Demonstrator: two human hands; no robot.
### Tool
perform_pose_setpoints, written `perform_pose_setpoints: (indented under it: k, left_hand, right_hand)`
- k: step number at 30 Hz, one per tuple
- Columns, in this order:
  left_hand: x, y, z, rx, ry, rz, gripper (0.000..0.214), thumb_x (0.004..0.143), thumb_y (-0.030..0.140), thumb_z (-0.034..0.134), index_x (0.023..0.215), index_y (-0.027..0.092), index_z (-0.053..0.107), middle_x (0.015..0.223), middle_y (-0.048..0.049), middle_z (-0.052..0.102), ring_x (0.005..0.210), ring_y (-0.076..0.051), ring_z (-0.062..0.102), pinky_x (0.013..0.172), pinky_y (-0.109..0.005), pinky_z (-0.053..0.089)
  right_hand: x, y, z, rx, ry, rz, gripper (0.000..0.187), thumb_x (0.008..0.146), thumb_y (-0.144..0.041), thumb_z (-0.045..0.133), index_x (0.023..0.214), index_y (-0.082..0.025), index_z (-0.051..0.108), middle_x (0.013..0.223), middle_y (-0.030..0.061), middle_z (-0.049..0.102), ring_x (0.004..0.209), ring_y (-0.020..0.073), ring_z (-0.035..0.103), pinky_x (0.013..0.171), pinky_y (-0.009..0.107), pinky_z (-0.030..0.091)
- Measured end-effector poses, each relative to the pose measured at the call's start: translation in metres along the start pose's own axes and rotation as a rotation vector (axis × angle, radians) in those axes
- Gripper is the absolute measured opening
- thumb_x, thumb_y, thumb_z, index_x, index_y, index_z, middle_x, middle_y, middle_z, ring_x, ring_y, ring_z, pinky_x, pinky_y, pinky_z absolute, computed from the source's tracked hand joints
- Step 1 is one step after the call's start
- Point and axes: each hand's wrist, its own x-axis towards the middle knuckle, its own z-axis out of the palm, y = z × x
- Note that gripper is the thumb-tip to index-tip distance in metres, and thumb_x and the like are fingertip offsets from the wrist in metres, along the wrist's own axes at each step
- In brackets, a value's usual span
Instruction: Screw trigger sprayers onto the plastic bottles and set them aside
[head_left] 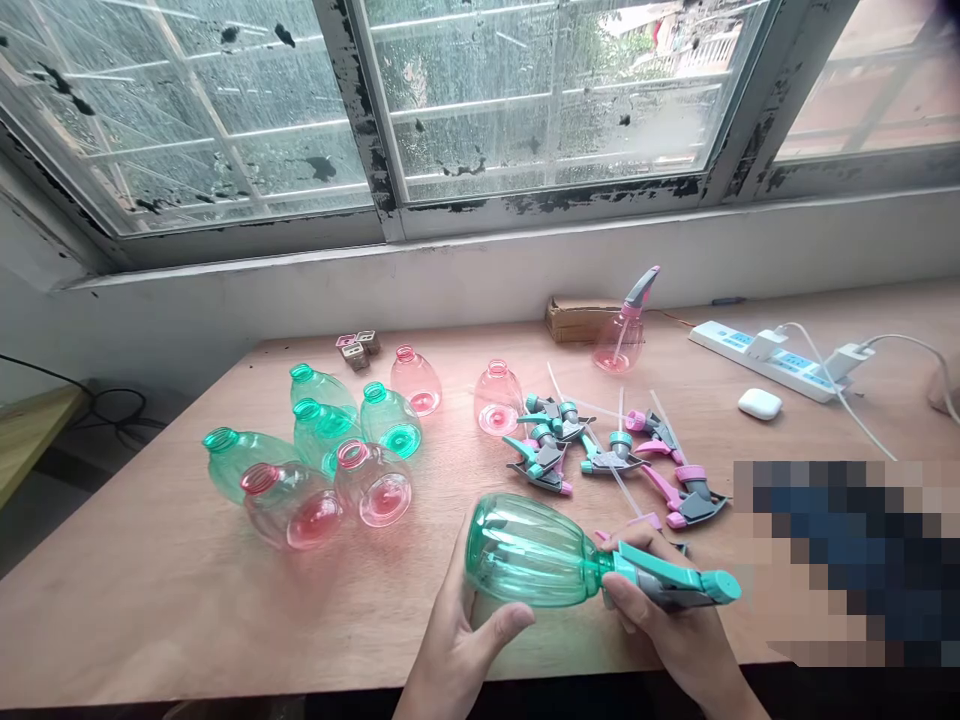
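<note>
Left hand [463, 635] cupped around the base of a green bottle [529, 555], thumb apart, right hand [679, 630] pinching the spray head [664, 570] at its neck, bottle sideways between them, loose spray heads [696, 500] just beyond, other bottles [375, 490] farther left

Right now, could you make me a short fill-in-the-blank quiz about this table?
The held bottle is coloured ____.
Its spray head is gripped by the ____ hand.
The assembled bottle near the wall is coloured ____.
The power strip has ____ white adapters plugged in.

Missing words: green; right; pink; two.
</note>
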Motion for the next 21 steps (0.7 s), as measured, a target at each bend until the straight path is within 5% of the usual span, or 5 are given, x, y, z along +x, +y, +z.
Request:
perform_pose_setpoints:
  k: [6, 21]
  left_hand:
    - [-0.0001, 0.0023, 0.0005, 0.036, 0.024, 0.014, 0.084, 0.087, 0.046, 0.087, 0.161, 0.034, 0.048, 0.168, -0.0053, 0.051, 0.159, -0.039, 0.036, 0.128, -0.047, 0.036]
    - [0.0006, -0.0033, 0.0000, -0.001, 0.024, -0.017, 0.094, 0.086, 0.045, 0.088, 0.165, 0.038, 0.038, 0.171, -0.0031, 0.046, 0.160, -0.036, 0.034, 0.132, -0.048, 0.029]
  right_hand:
    - [0.0001, 0.0011, -0.0013, -0.001, 0.009, -0.008, 0.030, 0.089, -0.051, 0.086, 0.087, -0.024, 0.073, 0.061, -0.0053, 0.059, 0.052, 0.0143, 0.043, 0.051, 0.029, 0.033]
    - [0.0004, 0.0008, 0.0015, -0.017, 0.051, -0.017, 0.032, 0.090, -0.052, 0.085, 0.086, -0.024, 0.072, 0.059, -0.0056, 0.058, 0.050, 0.0142, 0.044, 0.050, 0.028, 0.035]
